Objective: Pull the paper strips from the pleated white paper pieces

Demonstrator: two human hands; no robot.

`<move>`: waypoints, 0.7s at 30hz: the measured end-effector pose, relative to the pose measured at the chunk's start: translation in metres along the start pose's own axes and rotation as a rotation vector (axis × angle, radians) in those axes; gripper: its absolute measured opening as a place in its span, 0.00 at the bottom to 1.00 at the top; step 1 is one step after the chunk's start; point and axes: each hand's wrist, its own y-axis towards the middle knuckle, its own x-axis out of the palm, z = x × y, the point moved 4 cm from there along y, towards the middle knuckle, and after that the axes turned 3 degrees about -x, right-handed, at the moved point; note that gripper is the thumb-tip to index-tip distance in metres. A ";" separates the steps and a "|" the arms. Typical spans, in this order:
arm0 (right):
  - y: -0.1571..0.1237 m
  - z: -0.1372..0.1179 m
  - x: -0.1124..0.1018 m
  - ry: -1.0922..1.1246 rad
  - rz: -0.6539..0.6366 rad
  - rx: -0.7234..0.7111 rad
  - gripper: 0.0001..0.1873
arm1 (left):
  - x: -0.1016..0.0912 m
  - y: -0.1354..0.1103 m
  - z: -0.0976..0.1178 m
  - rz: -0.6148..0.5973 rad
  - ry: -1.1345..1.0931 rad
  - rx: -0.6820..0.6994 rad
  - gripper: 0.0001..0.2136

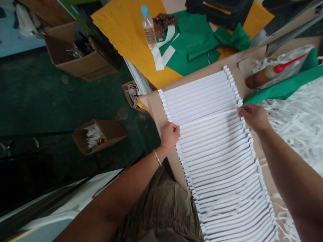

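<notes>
A long white pleated sheet point(217, 148), of paper or cloth, I cannot tell which, lies along a desk point(156, 111) whose top is pale brown. Its narrow pleats run crosswise, and both long edges are notched like teeth. The far section lies flatter, with its creases spaced wider; the near section is bunched into tight ridges.

A person leans over it with both arms stretched forward. The left hand point(170, 136), a bracelet point(157, 157) at its wrist, is closed with thumb and fingers pinching the sheet's left edge. The right hand point(253, 117) pinches the right edge, its fingers curled. One raised fold runs straight between the two hands.

Right of the sheet, a squeeze bottle point(261, 76) with a red nozzle lies on its side beside a green strip point(280, 94) of cloth. Further right spreads a loose heap of thin white strips point(297, 117).

Beyond the desk's far edge, a clear bottle point(148, 32) with a blue cap and a yellowish liquid rests on yellow cloth point(126, 28), next to crumpled green cloth point(194, 37).

To the left, on the dark green floor point(47, 97), I see open cardboard boxes point(85, 65), one holding white scraps point(93, 136).
</notes>
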 end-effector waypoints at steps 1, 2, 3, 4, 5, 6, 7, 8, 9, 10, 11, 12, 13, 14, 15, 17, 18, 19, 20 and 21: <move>0.001 -0.001 0.000 -0.006 0.006 0.003 0.11 | 0.000 0.000 0.000 0.006 0.014 0.004 0.10; 0.001 -0.002 0.000 -0.017 0.015 0.007 0.11 | 0.000 0.001 0.000 0.013 0.028 0.008 0.10; 0.002 -0.004 0.000 -0.032 0.025 0.009 0.11 | 0.000 0.001 0.000 0.022 0.042 0.013 0.10; 0.003 -0.005 0.000 -0.044 0.037 0.010 0.10 | -0.001 0.002 0.000 0.028 0.052 0.016 0.10; 0.004 -0.006 -0.001 -0.053 0.049 0.012 0.10 | -0.001 0.002 0.001 0.031 0.059 0.017 0.10; 0.005 -0.007 -0.001 -0.064 0.059 0.013 0.10 | -0.001 0.002 0.001 0.034 0.063 0.016 0.10; 0.005 -0.008 -0.001 -0.076 0.066 0.013 0.10 | -0.001 0.001 0.002 0.035 0.064 0.015 0.10; 0.006 -0.008 0.000 -0.085 0.068 0.012 0.10 | -0.001 0.001 0.002 0.036 0.065 0.014 0.10; 0.008 -0.007 0.001 -0.089 0.065 0.010 0.10 | -0.002 0.000 0.003 0.038 0.066 0.013 0.10; 0.009 -0.006 0.002 -0.093 0.065 0.006 0.10 | -0.002 0.000 0.004 0.041 0.068 0.014 0.10; 0.010 -0.005 0.003 -0.098 0.067 -0.001 0.11 | -0.003 -0.001 0.005 0.043 0.071 0.016 0.10; 0.011 -0.003 0.005 -0.102 0.070 -0.010 0.10 | -0.003 -0.001 0.006 0.045 0.077 0.020 0.10; 0.012 -0.002 0.006 -0.105 0.077 -0.018 0.10 | -0.004 -0.001 0.007 0.049 0.085 0.026 0.10; 0.013 0.000 0.008 -0.105 0.084 -0.025 0.10 | -0.004 -0.001 0.007 0.053 0.097 0.033 0.10; 0.014 0.002 0.010 -0.102 0.092 -0.031 0.10 | -0.004 -0.001 0.008 0.060 0.111 0.042 0.10; 0.017 0.005 0.013 -0.089 0.111 -0.034 0.10 | -0.004 0.000 0.007 0.080 0.138 0.060 0.10; 0.018 0.006 0.015 -0.084 0.122 -0.031 0.11 | -0.004 0.001 0.006 0.089 0.148 0.069 0.09; 0.019 0.007 0.016 -0.084 0.132 -0.027 0.11 | -0.003 0.002 0.005 0.097 0.154 0.078 0.09; 0.020 0.008 0.018 -0.090 0.138 -0.026 0.11 | -0.003 0.003 0.004 0.101 0.157 0.086 0.09; 0.021 0.009 0.019 -0.100 0.141 -0.025 0.11 | -0.003 0.004 0.003 0.101 0.158 0.094 0.09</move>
